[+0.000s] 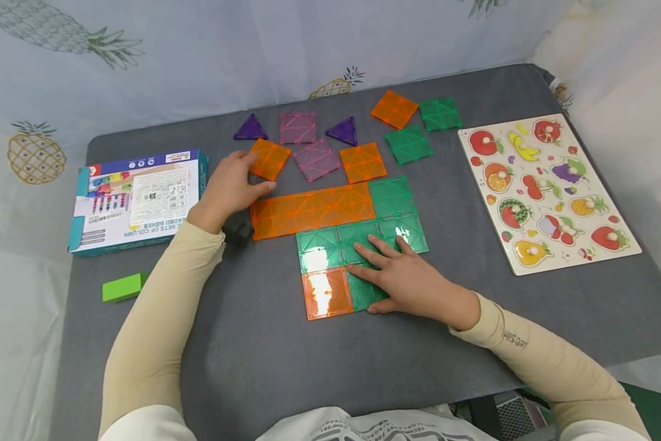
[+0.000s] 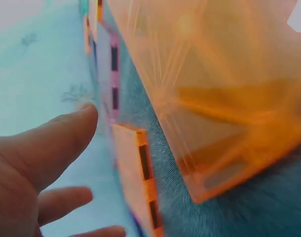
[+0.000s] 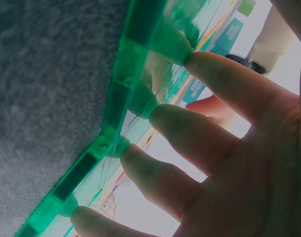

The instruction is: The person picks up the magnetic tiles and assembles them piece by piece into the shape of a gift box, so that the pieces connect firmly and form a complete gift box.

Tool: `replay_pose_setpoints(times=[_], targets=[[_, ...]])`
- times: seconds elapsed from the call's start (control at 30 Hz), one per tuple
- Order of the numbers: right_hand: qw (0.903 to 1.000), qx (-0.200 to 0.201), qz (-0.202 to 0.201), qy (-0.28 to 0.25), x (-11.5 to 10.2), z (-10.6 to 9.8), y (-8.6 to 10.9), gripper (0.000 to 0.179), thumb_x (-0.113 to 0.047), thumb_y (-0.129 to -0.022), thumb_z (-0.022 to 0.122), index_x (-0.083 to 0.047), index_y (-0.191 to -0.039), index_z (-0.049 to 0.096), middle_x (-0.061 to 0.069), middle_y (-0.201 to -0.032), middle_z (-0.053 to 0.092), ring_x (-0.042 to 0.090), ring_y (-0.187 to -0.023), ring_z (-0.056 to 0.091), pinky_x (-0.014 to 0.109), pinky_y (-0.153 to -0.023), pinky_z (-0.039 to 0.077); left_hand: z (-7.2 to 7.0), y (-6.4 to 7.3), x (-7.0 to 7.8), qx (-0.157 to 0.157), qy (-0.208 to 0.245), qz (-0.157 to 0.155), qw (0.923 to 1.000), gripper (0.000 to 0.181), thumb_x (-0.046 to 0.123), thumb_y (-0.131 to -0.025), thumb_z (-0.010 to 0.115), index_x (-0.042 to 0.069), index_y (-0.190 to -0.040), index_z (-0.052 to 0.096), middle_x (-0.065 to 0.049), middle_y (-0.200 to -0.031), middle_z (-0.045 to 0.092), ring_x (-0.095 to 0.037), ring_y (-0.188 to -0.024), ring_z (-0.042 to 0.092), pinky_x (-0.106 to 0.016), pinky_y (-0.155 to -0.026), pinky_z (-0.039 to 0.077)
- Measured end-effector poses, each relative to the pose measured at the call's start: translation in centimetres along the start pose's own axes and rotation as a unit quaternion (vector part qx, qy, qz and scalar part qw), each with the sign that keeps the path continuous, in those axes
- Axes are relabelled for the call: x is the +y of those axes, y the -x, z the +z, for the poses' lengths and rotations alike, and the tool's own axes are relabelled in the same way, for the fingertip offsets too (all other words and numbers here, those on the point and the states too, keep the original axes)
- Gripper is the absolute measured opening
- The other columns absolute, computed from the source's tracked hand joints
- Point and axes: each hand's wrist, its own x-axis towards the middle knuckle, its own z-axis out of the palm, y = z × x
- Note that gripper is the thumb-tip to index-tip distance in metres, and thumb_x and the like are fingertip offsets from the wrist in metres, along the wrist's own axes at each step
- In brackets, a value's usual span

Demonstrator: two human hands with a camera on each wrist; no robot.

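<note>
My left hand (image 1: 231, 184) reaches to a loose orange square tile (image 1: 271, 159), its fingertips at the tile's left edge. The left wrist view shows its thumb apart from the nearby orange tile (image 2: 128, 165), with the fingers extended. My right hand (image 1: 410, 278) lies with fingers spread on joined translucent tiles, its fingertips pressing on green squares (image 1: 358, 236), as the right wrist view also shows at close range. A row of orange squares (image 1: 312, 211) adjoins the green ones, and another orange square (image 1: 326, 294) sits at the near corner. Part of the green area is hidden under my right hand.
Behind the joined tiles lie loose pink squares (image 1: 316, 160), purple triangles (image 1: 343, 130), orange squares (image 1: 363, 162) and green squares (image 1: 409, 145). A fruit peg puzzle board (image 1: 506, 211) is at the right. A toy box (image 1: 109, 229) and a green block (image 1: 122, 288) are at the left.
</note>
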Motion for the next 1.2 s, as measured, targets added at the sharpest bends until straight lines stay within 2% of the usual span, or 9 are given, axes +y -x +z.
replay_pose_setpoints(times=[0.13, 0.2, 0.3, 0.43, 0.63, 0.73, 0.87, 1.07, 1.2], targets=[[1.0, 0.001, 0.0, -0.001, 0.1, 0.2, 0.1, 0.079, -0.058, -0.077, 0.07, -0.026, -0.145, 0.044, 0.011, -0.155, 0.032, 0.038, -0.143, 0.027, 0.07, -0.102, 0.031, -0.1, -2.5, 0.2, -0.009, -0.018, -0.033, 0.9992, 0.071, 0.041, -0.089, 0.064, -0.002, -0.141, 0.042, -0.027, -0.136, 0.045, -0.044, -0.124, 0.042, -0.052, -0.108, 0.035], [1.0, 0.005, 0.0, -0.002, 0.1, 0.3, 0.1, 0.079, -0.057, -0.077, 0.071, -0.026, -0.145, 0.045, 0.011, -0.155, 0.032, 0.038, -0.143, 0.027, 0.07, -0.102, 0.031, 0.1, -3.3, 0.2, -0.003, -0.033, -0.041, 0.9986, 0.057, 0.042, -0.088, 0.065, -0.004, -0.12, 0.055, -0.023, -0.111, 0.052, -0.039, -0.107, 0.048, -0.046, -0.092, 0.043], [1.0, 0.009, -0.002, -0.002, -0.1, 0.4, 0.1, 0.079, -0.057, -0.077, 0.071, -0.025, -0.145, 0.045, 0.011, -0.155, 0.032, 0.038, -0.143, 0.028, 0.07, -0.102, 0.031, 0.3, -4.0, 0.3, 0.005, -0.047, -0.052, 0.9975, 0.046, 0.042, -0.087, 0.067, -0.001, -0.088, 0.054, -0.013, -0.084, 0.042, -0.032, -0.086, 0.043, -0.041, -0.072, 0.037], [1.0, 0.005, -0.003, -0.007, -0.3, 0.4, 0.2, 0.079, -0.058, -0.076, 0.072, -0.025, -0.144, 0.046, 0.011, -0.155, 0.032, 0.038, -0.143, 0.028, 0.071, -0.102, 0.031, 0.7, -4.2, 0.2, 0.013, -0.045, -0.048, 0.9977, 0.043, 0.04, -0.087, 0.068, -0.001, -0.081, 0.055, -0.011, -0.082, 0.043, -0.031, -0.086, 0.044, -0.04, -0.073, 0.037], [1.0, 0.005, 0.001, -0.001, -0.3, 0.3, 0.0, 0.079, -0.058, -0.077, 0.071, -0.025, -0.144, 0.046, 0.011, -0.155, 0.034, 0.039, -0.143, 0.028, 0.071, -0.102, 0.031, 0.7, -3.8, 0.1, 0.033, -0.048, -0.007, 0.9983, 0.038, 0.031, -0.087, 0.067, -0.003, -0.078, 0.056, -0.011, -0.071, 0.039, -0.032, -0.08, 0.043, -0.043, -0.08, 0.034], [1.0, 0.005, 0.0, 0.006, -0.2, 0.2, -0.1, 0.079, -0.059, -0.077, 0.071, -0.026, -0.144, 0.046, 0.011, -0.154, 0.034, 0.039, -0.143, 0.029, 0.07, -0.101, 0.032, 0.1, -2.4, 0.6, 0.02, -0.06, 0.025, 0.9977, 0.039, 0.028, -0.086, 0.068, -0.008, -0.101, 0.065, -0.022, -0.093, 0.059, -0.039, -0.097, 0.051, -0.047, -0.097, 0.039], [0.9999, 0.008, -0.002, 0.01, -0.1, 0.1, 0.0, 0.079, -0.059, -0.076, 0.072, -0.025, -0.143, 0.047, 0.012, -0.154, 0.035, 0.04, -0.142, 0.03, 0.071, -0.1, 0.033, -0.9, 1.5, 1.8, -0.023, -0.072, 0.101, 0.9919, 0.057, 0.025, -0.081, 0.073, -0.006, -0.127, 0.059, -0.028, -0.138, 0.048, -0.045, -0.122, 0.044, -0.053, -0.106, 0.037], [0.9999, 0.005, 0.0, 0.011, 0.0, -0.1, 0.1, 0.08, -0.058, -0.075, 0.072, -0.024, -0.143, 0.048, 0.012, -0.153, 0.036, 0.04, -0.141, 0.03, 0.071, -0.1, 0.033, 0.4, 7.7, 2.7, -0.088, -0.091, 0.227, 0.9656, 0.056, 0.026, -0.077, 0.077, 0.0, -0.124, 0.063, -0.02, -0.137, 0.052, -0.035, -0.12, 0.046, -0.048, -0.099, 0.047], [1.0, 0.003, -0.004, 0.003, -0.1, 0.0, 0.0, 0.079, -0.057, -0.076, 0.072, -0.023, -0.143, 0.048, 0.013, -0.153, 0.035, 0.04, -0.142, 0.029, 0.071, -0.1, 0.032, 2.2, 9.8, 2.3, -0.1, -0.103, 0.253, 0.9567, 0.052, 0.024, -0.077, 0.077, 0.002, -0.123, 0.065, -0.017, -0.137, 0.053, -0.031, -0.119, 0.047, -0.043, -0.093, 0.051]])
